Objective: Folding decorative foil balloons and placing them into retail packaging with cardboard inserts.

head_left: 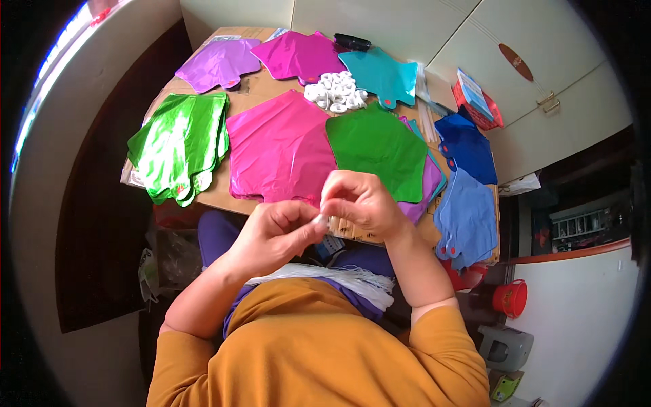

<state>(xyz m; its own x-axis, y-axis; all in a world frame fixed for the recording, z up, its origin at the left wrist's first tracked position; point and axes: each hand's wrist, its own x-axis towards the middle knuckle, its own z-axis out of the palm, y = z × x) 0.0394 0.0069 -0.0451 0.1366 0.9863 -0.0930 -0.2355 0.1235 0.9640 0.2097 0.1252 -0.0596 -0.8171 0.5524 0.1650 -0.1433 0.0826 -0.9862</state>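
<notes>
My left hand (278,236) is closed, pinching a small white piece (321,220) between thumb and forefinger above the table's near edge. Just right of it, my right hand (359,203) is also closed, thumb and forefinger pressed together close to the white piece. Whether a thread runs between the fingers is too fine to tell. Across my lap lies a bundle of white strings (352,281). Beyond my hands are flat foil sheets shaped like uninflated balloons, one pink (281,146) and one green (380,152). Behind these sits a pile of small white plastic pieces (337,92).
More foil stacks lie around the cardboard-covered table: shiny green (178,146), lilac (218,62), magenta (298,55), teal (381,76), dark blue (466,146) and light blue (466,220). A black object (352,42) and a red basket (478,105) stand at the back. A red bucket (510,298) is at right.
</notes>
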